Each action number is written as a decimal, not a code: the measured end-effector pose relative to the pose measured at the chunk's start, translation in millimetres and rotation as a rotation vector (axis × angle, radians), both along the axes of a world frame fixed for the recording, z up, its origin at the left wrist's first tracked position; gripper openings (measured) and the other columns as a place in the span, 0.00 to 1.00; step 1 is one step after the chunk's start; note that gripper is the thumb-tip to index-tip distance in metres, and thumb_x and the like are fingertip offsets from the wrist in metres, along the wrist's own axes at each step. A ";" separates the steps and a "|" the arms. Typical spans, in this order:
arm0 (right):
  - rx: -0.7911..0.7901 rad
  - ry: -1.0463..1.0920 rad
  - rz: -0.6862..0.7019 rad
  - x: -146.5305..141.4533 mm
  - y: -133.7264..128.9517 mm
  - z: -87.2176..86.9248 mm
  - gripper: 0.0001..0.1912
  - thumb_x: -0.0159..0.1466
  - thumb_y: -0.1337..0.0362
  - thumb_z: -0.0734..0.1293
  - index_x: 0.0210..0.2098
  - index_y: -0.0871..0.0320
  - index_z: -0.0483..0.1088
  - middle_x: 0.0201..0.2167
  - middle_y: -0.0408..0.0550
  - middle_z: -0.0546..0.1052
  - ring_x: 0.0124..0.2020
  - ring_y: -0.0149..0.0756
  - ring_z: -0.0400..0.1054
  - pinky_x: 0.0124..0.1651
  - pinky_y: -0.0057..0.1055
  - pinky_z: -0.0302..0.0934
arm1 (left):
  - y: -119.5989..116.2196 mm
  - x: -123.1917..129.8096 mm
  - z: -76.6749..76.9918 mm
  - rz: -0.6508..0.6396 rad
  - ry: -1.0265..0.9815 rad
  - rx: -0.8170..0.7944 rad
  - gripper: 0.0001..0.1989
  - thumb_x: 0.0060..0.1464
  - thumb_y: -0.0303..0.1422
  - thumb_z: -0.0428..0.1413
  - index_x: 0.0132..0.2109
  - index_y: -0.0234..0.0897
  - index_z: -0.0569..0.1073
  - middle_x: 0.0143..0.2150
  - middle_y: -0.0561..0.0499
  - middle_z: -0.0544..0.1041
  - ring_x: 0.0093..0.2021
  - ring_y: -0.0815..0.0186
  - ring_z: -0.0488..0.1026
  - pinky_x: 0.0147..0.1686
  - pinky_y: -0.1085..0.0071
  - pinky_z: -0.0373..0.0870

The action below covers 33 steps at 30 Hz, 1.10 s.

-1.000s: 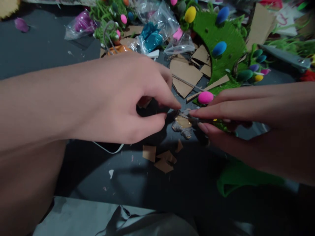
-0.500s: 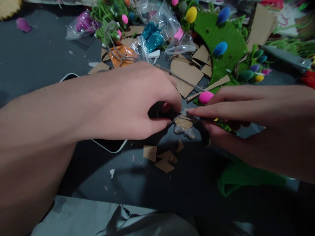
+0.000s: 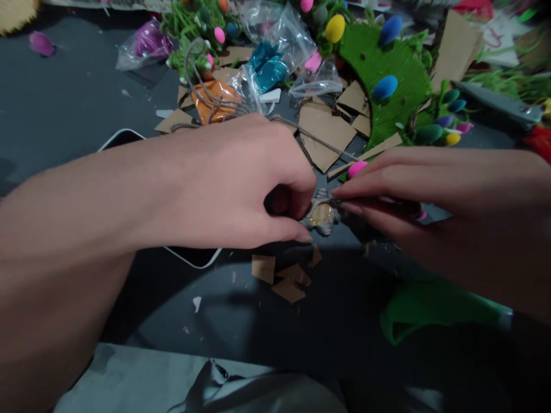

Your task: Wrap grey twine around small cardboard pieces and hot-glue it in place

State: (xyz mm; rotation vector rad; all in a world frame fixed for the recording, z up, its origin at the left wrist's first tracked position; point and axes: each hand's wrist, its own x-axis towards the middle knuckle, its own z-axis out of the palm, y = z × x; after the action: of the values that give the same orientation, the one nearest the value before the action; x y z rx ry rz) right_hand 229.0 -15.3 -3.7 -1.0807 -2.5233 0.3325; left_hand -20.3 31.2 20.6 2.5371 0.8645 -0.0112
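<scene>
A small star [image 3: 322, 213], its points wrapped in grey cord and its centre bare and tan with a glossy sheen, is between my two hands above the dark table. My left hand [image 3: 262, 183] pinches the star's left side between thumb and bent fingers. From the right, my right hand [image 3: 400, 195] has its thumb and forefinger closed at the star's right edge, where the fingertips hide what they grip. A grey cord [image 3: 322, 140] stretches across the cardboard behind the hands.
Cardboard scraps [image 3: 290, 284] lie in front of the star. Behind are a green wreath [image 3: 400, 69] with coloured egg shapes, an orange packet [image 3: 217, 97], plastic bags [image 3: 293, 34] and scissors [image 3: 501, 106]. A phone-like object [image 3: 196, 258] lies under my left forearm; green material [image 3: 439, 310] is at right.
The star has turned slightly between my hands. My left thumb has moved right along its lower side, and my right thumb and forefinger have closed together at its right edge.
</scene>
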 end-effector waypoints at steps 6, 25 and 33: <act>0.019 0.036 0.005 -1.5 0.2 -1.6 0.06 0.72 0.65 0.66 0.44 0.52 0.76 0.40 0.35 0.79 0.36 0.22 0.72 0.38 0.23 0.63 | 1.0 -5.6 1.2 0.100 0.019 0.155 0.15 0.54 0.50 0.62 0.41 0.47 0.82 0.31 0.57 0.77 0.30 0.66 0.70 0.33 0.69 0.60; -0.048 0.065 -0.031 -11.6 -8.5 0.7 0.11 0.64 0.70 0.65 0.43 0.51 0.75 0.43 0.39 0.77 0.39 0.31 0.73 0.38 0.31 0.65 | -0.7 4.0 -2.3 0.086 0.053 0.030 0.11 0.55 0.42 0.59 0.41 0.43 0.80 0.32 0.57 0.75 0.35 0.64 0.74 0.45 0.64 0.67; 0.000 0.015 -0.044 -14.3 -13.3 1.8 0.06 0.63 0.67 0.66 0.34 0.49 0.73 0.46 0.41 0.75 0.39 0.38 0.71 0.40 0.40 0.62 | -2.6 1.6 -0.9 0.086 0.053 0.065 0.08 0.55 0.40 0.60 0.40 0.44 0.80 0.32 0.56 0.77 0.28 0.67 0.69 0.31 0.71 0.61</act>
State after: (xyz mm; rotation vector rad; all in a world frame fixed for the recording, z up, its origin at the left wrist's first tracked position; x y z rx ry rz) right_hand 214.7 -28.6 -1.9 -1.1282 -2.4819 0.3280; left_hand -18.7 28.5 19.7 2.5678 1.0090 -0.0237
